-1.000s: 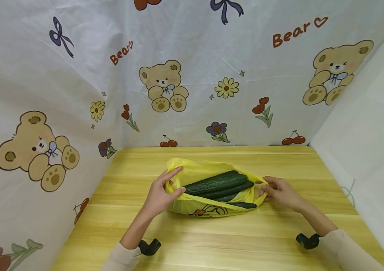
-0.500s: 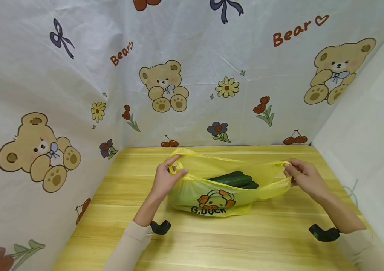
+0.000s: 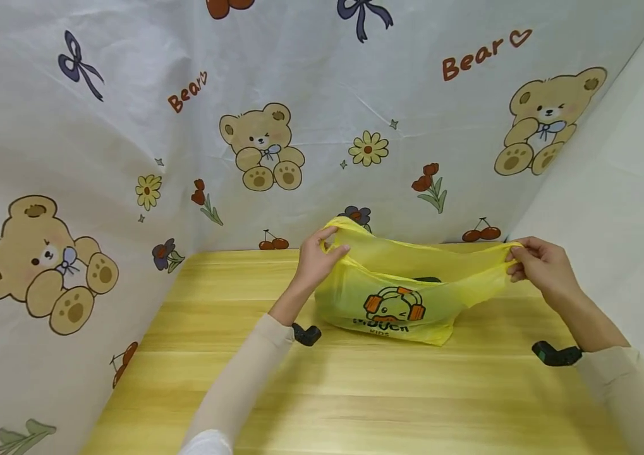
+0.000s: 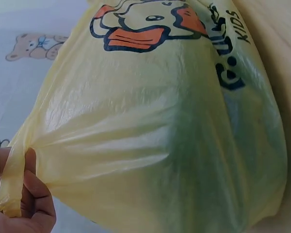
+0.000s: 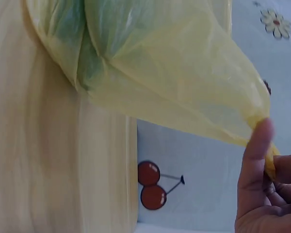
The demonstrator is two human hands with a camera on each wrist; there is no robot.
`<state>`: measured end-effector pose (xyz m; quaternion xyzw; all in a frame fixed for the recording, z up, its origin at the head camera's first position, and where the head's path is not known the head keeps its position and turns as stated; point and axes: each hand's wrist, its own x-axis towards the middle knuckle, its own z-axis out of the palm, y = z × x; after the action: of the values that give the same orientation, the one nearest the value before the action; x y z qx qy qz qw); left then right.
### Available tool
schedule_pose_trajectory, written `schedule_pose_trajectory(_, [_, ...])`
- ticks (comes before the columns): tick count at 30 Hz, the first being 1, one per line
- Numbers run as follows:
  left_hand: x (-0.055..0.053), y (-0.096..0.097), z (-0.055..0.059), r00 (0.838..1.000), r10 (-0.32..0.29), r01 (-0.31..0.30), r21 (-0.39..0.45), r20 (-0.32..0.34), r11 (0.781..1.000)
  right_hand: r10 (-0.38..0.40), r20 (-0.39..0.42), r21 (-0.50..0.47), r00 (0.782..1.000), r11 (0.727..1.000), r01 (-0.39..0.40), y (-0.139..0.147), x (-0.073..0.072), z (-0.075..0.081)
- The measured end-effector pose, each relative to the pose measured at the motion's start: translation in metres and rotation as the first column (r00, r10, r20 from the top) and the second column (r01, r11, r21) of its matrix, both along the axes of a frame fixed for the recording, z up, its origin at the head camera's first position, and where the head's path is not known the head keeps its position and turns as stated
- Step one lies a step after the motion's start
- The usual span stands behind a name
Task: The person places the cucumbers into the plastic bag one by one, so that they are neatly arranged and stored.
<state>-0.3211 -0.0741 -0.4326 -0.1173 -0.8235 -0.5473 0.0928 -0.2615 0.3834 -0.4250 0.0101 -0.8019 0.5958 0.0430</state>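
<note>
A yellow plastic bag [image 3: 344, 297] with a printed duck in headphones is stretched wide between both hands. My left hand [image 3: 316, 258] holds its left handle, which loops over curled fingers in the left wrist view. On the other side, my right hand [image 3: 540, 265] pinches the right handle between thumb and fingers. Inside, only a dark sliver of cucumber [image 3: 427, 279] shows above the front rim. Green shapes show through the thin plastic in both wrist views. Whether the bag's bottom touches the table cannot be told.
The wood-grain table [image 3: 310, 398] spreads below the bag. A white sheet [image 3: 310, 63] printed with bears and flowers rises behind and at the left. A plain white wall [image 3: 629, 208] stands at the right. Dark wrist-worn devices [image 3: 306, 335] sit under both forearms.
Both hands have raised the bag's rim and moved it farther back and rightward. The cucumbers, plainly visible a second ago, are now mostly hidden behind the bag's front.
</note>
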Motion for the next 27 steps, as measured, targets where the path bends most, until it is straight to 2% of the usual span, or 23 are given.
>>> schedule_pose_trajectory(2, [-0.009,0.009,0.005,1.000,-0.006,0.006,-0.027,-0.010,1.000,0.000,0.003,-0.117,1.000,0.993,0.000,0.007,-0.006,0.002])
schedule_pose_trajectory(4, [-0.018,0.016,0.009,1.000,-0.012,0.011,-0.044,-0.007,0.999,-0.002,-0.009,-0.230,1.000,0.973,0.000,0.012,-0.011,0.005])
schedule_pose_trajectory(6, [-0.026,0.022,0.011,1.000,-0.015,0.016,-0.051,0.014,0.999,-0.018,-0.027,-0.296,0.999,0.955,0.009,0.015,-0.015,0.008])
schedule_pose_trajectory(10, [-0.038,0.024,0.008,0.994,-0.071,0.076,-0.060,0.089,0.995,-0.032,-0.017,-0.346,0.999,0.938,0.024,0.017,-0.018,0.009])
schedule_pose_trajectory(13, [-0.040,0.012,-0.001,0.973,-0.159,0.169,-0.046,0.169,0.985,0.031,0.036,-0.350,0.999,0.936,-0.016,0.020,-0.012,0.003])
schedule_pose_trajectory(15, [-0.037,-0.003,-0.005,0.949,-0.226,0.228,0.016,0.218,0.974,0.077,0.080,-0.256,0.994,0.965,-0.055,0.022,-0.004,-0.004])
schedule_pose_trajectory(17, [-0.030,-0.019,-0.008,0.931,-0.278,0.259,0.112,0.236,0.959,0.119,0.120,-0.101,0.986,0.989,-0.107,0.024,0.007,-0.011])
schedule_pose_trajectory(18, [-0.027,-0.027,-0.009,0.927,-0.295,0.261,0.167,0.230,0.951,0.126,0.135,-0.002,0.983,0.992,-0.126,0.025,0.014,-0.014])
schedule_pose_trajectory(19, [-0.023,-0.035,-0.009,0.927,-0.303,0.259,0.209,0.219,0.943,0.130,0.149,0.099,0.980,0.984,-0.146,0.026,0.021,-0.016])
schedule_pose_trajectory(21, [-0.012,-0.049,-0.008,0.941,-0.286,0.238,0.248,0.179,0.939,0.145,0.174,0.256,0.974,0.948,-0.187,0.029,0.035,-0.020])
schedule_pose_trajectory(22, [-0.006,-0.057,-0.009,0.950,-0.271,0.230,0.239,0.156,0.943,0.160,0.181,0.307,0.970,0.928,-0.210,0.030,0.042,-0.023])
schedule_pose_trajectory(24, [0.007,-0.070,-0.011,0.964,-0.241,0.221,0.163,0.113,0.962,0.180,0.179,0.381,0.967,0.894,-0.237,0.032,0.056,-0.029])
schedule_pose_trajectory(26, [0.023,-0.081,-0.016,0.974,-0.213,0.214,0.000,0.080,0.977,0.191,0.166,0.442,0.967,0.862,-0.246,0.030,0.070,-0.038])
schedule_pose_trajectory(27, [0.031,-0.086,-0.020,0.977,-0.202,0.208,-0.104,0.063,0.973,0.191,0.154,0.465,0.969,0.852,-0.242,0.029,0.076,-0.044])
